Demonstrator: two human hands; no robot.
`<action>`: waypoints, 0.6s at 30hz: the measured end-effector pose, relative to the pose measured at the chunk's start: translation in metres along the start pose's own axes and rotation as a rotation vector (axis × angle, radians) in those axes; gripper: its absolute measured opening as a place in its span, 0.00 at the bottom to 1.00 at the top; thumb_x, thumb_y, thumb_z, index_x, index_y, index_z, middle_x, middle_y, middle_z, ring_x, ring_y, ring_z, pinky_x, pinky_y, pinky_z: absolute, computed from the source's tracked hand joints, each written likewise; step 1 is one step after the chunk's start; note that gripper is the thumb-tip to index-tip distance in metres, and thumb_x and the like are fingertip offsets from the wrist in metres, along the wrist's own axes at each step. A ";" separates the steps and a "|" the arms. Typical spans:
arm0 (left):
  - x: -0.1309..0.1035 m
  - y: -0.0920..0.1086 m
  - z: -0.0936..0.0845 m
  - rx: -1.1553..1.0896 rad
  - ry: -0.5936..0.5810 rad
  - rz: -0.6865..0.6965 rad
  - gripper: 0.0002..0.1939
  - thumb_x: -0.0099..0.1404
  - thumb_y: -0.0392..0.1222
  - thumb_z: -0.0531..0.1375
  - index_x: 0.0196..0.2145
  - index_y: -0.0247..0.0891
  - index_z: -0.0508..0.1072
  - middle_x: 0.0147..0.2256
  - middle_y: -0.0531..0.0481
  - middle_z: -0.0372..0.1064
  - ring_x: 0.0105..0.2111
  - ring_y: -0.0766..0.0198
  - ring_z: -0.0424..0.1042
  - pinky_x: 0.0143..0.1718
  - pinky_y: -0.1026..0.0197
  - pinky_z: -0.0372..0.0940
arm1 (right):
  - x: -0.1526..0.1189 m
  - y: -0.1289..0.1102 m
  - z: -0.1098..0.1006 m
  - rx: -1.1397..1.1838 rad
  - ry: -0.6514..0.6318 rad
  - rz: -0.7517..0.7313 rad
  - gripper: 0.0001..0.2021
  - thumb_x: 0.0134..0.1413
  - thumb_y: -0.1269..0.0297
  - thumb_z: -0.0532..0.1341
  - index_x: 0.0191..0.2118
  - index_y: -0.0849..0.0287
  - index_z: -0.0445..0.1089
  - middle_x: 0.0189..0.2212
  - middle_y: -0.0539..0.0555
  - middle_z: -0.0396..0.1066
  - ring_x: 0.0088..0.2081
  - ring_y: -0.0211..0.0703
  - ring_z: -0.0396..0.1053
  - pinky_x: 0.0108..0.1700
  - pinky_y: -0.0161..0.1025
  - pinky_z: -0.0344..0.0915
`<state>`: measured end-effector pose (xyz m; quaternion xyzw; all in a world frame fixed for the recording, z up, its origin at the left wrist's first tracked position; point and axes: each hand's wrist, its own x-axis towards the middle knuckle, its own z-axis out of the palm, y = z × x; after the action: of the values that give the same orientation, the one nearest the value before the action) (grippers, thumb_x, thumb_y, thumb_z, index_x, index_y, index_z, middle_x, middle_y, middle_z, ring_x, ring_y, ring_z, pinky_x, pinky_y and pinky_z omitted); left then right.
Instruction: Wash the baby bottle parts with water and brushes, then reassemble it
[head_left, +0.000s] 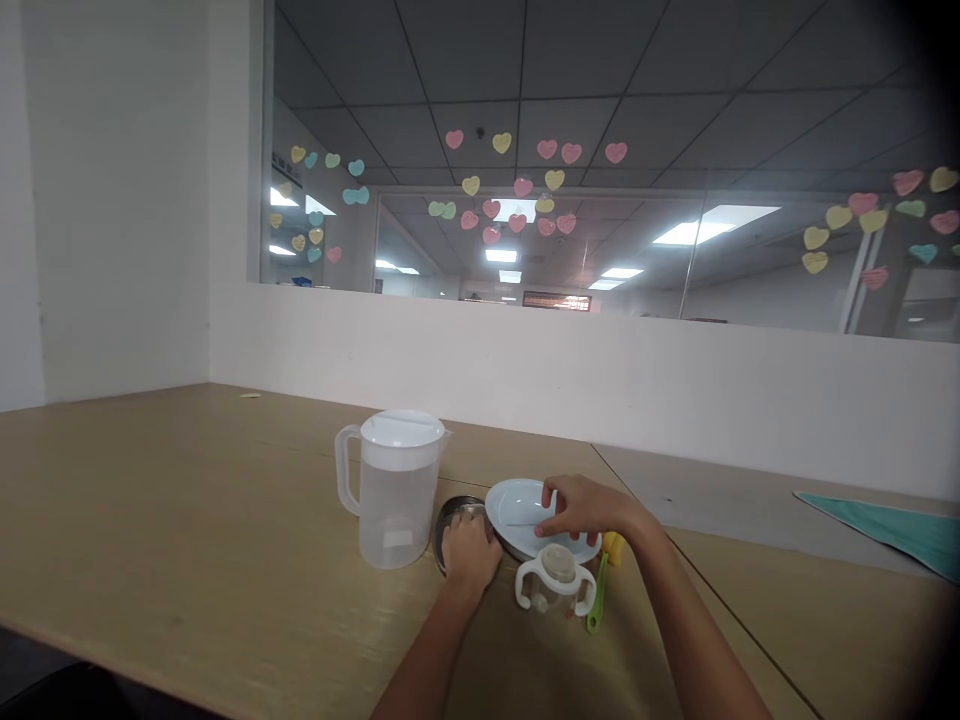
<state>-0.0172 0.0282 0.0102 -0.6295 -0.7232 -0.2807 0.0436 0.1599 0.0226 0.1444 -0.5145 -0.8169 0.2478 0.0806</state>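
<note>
My left hand (471, 555) is on the near right side of a round metal bowl (447, 520), fingers curled over its rim and inside; the fingertips are partly hidden. My right hand (585, 505) hovers over a pale, shallow plate (506, 500), with thumb and index finger apart and nothing visible between them. Just in front of the plate stands a clear cup with two white handles (558, 568). Beside the cup lies a green utensil handle (596, 600), and a yellow object (613, 547) peeks out behind my right wrist, its kind unclear.
A large translucent pitcher (397, 500) with a white lid stands left of the bowl, handle to the left. Teal cloth (892, 530) lies at the right. A seam runs across the wooden table (187, 530); a white wall (480, 350) with a window rises behind.
</note>
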 end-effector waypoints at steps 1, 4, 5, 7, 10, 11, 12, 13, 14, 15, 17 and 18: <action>0.000 0.000 0.000 -0.008 0.000 -0.003 0.13 0.62 0.35 0.49 0.35 0.34 0.73 0.39 0.40 0.71 0.44 0.53 0.67 0.42 0.56 0.58 | 0.000 -0.001 0.000 0.002 0.003 0.004 0.22 0.38 0.54 0.67 0.38 0.60 0.62 0.31 0.55 0.69 0.24 0.38 0.69 0.17 0.30 0.62; 0.000 0.000 -0.003 -0.071 0.044 -0.021 0.12 0.63 0.35 0.48 0.34 0.35 0.71 0.37 0.43 0.71 0.40 0.56 0.69 0.39 0.59 0.58 | -0.001 -0.001 0.000 0.001 0.034 0.002 0.21 0.41 0.53 0.65 0.39 0.60 0.62 0.30 0.55 0.70 0.23 0.38 0.68 0.17 0.30 0.62; 0.000 0.000 -0.004 -0.108 0.070 -0.030 0.11 0.63 0.35 0.48 0.35 0.36 0.70 0.37 0.44 0.71 0.39 0.58 0.70 0.37 0.60 0.59 | 0.000 -0.001 0.000 -0.001 0.051 -0.007 0.21 0.42 0.53 0.65 0.39 0.61 0.62 0.30 0.56 0.70 0.23 0.38 0.68 0.17 0.30 0.61; 0.000 -0.001 -0.007 -0.192 0.136 -0.045 0.09 0.62 0.35 0.49 0.35 0.37 0.67 0.35 0.46 0.70 0.36 0.59 0.70 0.35 0.61 0.59 | 0.000 0.001 -0.001 -0.006 0.083 -0.031 0.20 0.45 0.52 0.63 0.40 0.61 0.63 0.30 0.56 0.70 0.23 0.38 0.68 0.17 0.31 0.61; 0.000 -0.002 -0.008 -0.320 0.279 -0.003 0.06 0.60 0.32 0.49 0.33 0.39 0.64 0.32 0.48 0.68 0.35 0.61 0.69 0.35 0.61 0.60 | 0.001 0.001 -0.001 -0.031 0.149 -0.079 0.18 0.48 0.52 0.61 0.41 0.60 0.64 0.33 0.56 0.71 0.24 0.38 0.69 0.21 0.32 0.62; 0.000 -0.002 -0.008 -0.371 0.339 0.041 0.06 0.61 0.32 0.49 0.33 0.39 0.63 0.32 0.48 0.67 0.35 0.61 0.68 0.36 0.61 0.60 | 0.002 0.000 0.000 -0.053 0.184 -0.105 0.18 0.48 0.53 0.61 0.41 0.60 0.65 0.33 0.56 0.71 0.26 0.39 0.69 0.23 0.33 0.63; -0.001 -0.001 -0.008 -0.429 0.401 0.101 0.06 0.61 0.32 0.48 0.33 0.39 0.63 0.32 0.48 0.66 0.35 0.62 0.68 0.37 0.61 0.61 | 0.003 -0.001 0.001 -0.080 0.224 -0.137 0.17 0.47 0.54 0.62 0.41 0.59 0.66 0.34 0.56 0.71 0.29 0.40 0.70 0.27 0.34 0.64; -0.002 0.001 -0.008 -0.491 0.458 0.177 0.06 0.63 0.33 0.47 0.33 0.39 0.62 0.33 0.48 0.66 0.36 0.62 0.68 0.39 0.61 0.61 | 0.005 -0.001 0.002 -0.107 0.264 -0.172 0.18 0.46 0.55 0.63 0.42 0.59 0.66 0.35 0.55 0.71 0.32 0.42 0.70 0.30 0.35 0.65; -0.003 0.003 -0.008 -0.550 0.509 0.261 0.06 0.64 0.34 0.47 0.34 0.39 0.62 0.35 0.47 0.65 0.38 0.62 0.68 0.40 0.61 0.62 | 0.007 -0.002 0.004 -0.131 0.298 -0.211 0.20 0.44 0.57 0.64 0.43 0.58 0.66 0.36 0.55 0.71 0.35 0.43 0.70 0.34 0.36 0.65; -0.004 0.006 -0.009 -0.598 0.549 0.344 0.06 0.65 0.34 0.47 0.35 0.39 0.62 0.36 0.47 0.65 0.39 0.62 0.68 0.41 0.60 0.62 | 0.010 -0.003 0.007 -0.144 0.324 -0.253 0.22 0.42 0.59 0.66 0.46 0.58 0.65 0.38 0.55 0.71 0.38 0.44 0.69 0.38 0.37 0.64; -0.006 0.014 -0.010 -0.653 0.604 0.480 0.06 0.66 0.34 0.47 0.36 0.39 0.62 0.38 0.46 0.65 0.42 0.62 0.67 0.44 0.59 0.62 | 0.017 -0.005 0.012 -0.148 0.345 -0.345 0.29 0.39 0.66 0.67 0.52 0.56 0.61 0.44 0.55 0.69 0.43 0.45 0.68 0.43 0.38 0.63; -0.007 0.017 -0.012 -0.664 0.617 0.524 0.06 0.66 0.33 0.47 0.37 0.39 0.63 0.39 0.45 0.65 0.43 0.62 0.67 0.44 0.59 0.63 | 0.020 -0.005 0.015 -0.147 0.346 -0.401 0.32 0.39 0.68 0.67 0.53 0.56 0.60 0.46 0.55 0.69 0.44 0.45 0.67 0.44 0.38 0.62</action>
<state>-0.0031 0.0178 0.0233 -0.6572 -0.3672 -0.6469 0.1216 0.1405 0.0338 0.1314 -0.3817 -0.8923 0.0755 0.2290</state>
